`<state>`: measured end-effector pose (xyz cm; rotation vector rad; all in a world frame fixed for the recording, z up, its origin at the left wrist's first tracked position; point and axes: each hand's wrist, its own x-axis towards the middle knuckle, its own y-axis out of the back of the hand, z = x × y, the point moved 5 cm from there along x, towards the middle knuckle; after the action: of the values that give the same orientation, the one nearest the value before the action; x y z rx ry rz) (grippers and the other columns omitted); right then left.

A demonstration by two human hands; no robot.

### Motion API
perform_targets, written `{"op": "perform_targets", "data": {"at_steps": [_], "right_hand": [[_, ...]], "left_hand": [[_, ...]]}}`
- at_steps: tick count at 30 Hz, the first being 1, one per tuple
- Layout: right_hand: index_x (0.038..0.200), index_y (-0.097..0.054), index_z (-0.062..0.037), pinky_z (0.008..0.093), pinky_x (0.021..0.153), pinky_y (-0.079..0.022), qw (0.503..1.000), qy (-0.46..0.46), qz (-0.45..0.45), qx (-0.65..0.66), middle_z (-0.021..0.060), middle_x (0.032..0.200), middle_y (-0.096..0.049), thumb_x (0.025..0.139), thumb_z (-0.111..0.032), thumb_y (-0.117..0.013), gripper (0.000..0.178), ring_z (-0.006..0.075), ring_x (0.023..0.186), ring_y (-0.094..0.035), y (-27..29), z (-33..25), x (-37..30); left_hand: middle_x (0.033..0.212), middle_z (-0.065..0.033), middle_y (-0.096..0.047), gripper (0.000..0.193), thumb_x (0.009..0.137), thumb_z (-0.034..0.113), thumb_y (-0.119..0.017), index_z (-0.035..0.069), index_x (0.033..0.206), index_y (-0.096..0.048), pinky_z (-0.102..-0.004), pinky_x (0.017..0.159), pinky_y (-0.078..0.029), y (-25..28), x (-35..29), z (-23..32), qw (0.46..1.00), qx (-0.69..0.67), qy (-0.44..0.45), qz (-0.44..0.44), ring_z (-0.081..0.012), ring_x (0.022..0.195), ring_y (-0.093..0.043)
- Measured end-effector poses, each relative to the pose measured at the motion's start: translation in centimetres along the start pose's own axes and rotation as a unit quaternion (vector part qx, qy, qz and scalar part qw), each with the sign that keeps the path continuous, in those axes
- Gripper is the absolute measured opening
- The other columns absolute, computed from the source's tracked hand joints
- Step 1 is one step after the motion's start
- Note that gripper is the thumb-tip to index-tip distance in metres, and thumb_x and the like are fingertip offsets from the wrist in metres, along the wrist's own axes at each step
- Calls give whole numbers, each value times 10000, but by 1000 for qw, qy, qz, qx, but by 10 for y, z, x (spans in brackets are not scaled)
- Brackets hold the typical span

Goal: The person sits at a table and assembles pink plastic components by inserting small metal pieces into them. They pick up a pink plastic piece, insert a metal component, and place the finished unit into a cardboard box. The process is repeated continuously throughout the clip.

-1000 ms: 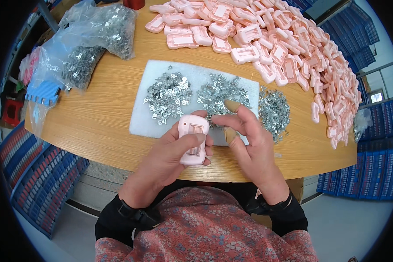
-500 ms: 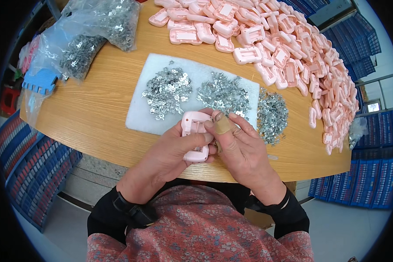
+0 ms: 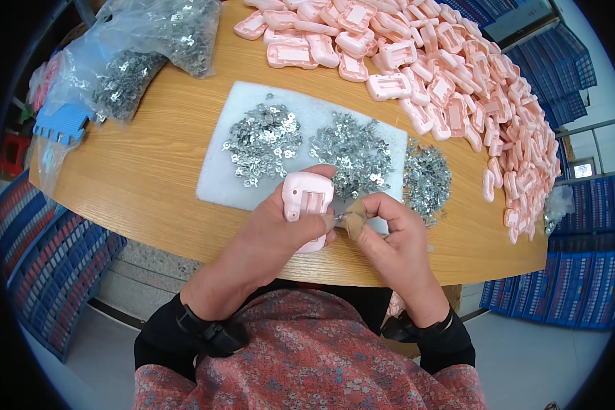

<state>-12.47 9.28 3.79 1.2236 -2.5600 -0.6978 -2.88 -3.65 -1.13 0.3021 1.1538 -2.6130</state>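
Observation:
My left hand (image 3: 263, 229) is wrapped around a pale pink plastic battery housing (image 3: 309, 186), its thumb lying across the open compartment. Just right of the housing, my right hand (image 3: 389, 232) is closed in a pinch, tan coverings on the thumb and forefinger. A tiny silvery metal piece (image 3: 339, 216) shows at these fingertips, close to my left thumb; its exact shape is too small to tell. Beyond my hands, a white foam sheet (image 3: 215, 181) bears two heaps of small metal battery contacts (image 3: 263, 140). Another heap of metal pieces (image 3: 427, 181) lies on the wood at its right.
A large pile of pink housings (image 3: 451, 82) covers the table's far right. Clear plastic bags of metal pieces (image 3: 126, 82) and a blue foam piece (image 3: 61, 124) sit at the far left. Blue racks (image 3: 68, 266) stand beyond the curved wooden table (image 3: 150, 184).
My right hand has drawn back a little to the right, off the housing, its fingers now curled in a pinch. More of the compartment shows. My left hand keeps its hold.

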Motion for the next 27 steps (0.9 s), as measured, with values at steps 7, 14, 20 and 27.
{"op": "perform_targets", "data": {"at_steps": [7, 14, 20, 27], "right_hand": [[961, -638, -31, 312, 763, -479, 995, -14, 14, 93, 53, 853, -642, 824, -34, -643, 137, 164, 802, -603, -2, 4, 4], [921, -632, -65, 367, 852, -427, 996, 69, -29, -45, 72, 840, -644, 819, -67, -660, 106, 273, 785, -593, -4, -10, 17], [893, -606, -68, 389, 805, -412, 972, 147, -31, -182, 62, 805, -602, 773, -78, -709, 158, 258, 838, -594, -5, -14, 18], [942, -623, -95, 389, 775, -383, 908, 267, 43, -320, 27, 819, -577, 712, -116, -760, 269, 224, 816, -585, -12, -32, 8]], "left_hand": [[954, -62, -610, 455, 1032, 282, -484, 61, 1425, -427, -369, 721, -579, 1, -2, -7, 997, -57, 49, -24, -163, 806, -641], [909, -90, -626, 531, 1077, 455, -245, 84, 1399, -445, -416, 711, -591, 0, -6, -11, 986, -85, 137, -39, -219, 778, -663], [913, -91, -620, 519, 1078, 456, -249, 84, 1382, -444, -409, 708, -590, 0, -4, -15, 984, -68, 156, -45, -217, 778, -662], [938, -91, -615, 518, 1077, 455, -268, 81, 1398, -428, -405, 706, -593, 2, -3, -17, 986, -67, 142, -55, -219, 781, -663]]}}
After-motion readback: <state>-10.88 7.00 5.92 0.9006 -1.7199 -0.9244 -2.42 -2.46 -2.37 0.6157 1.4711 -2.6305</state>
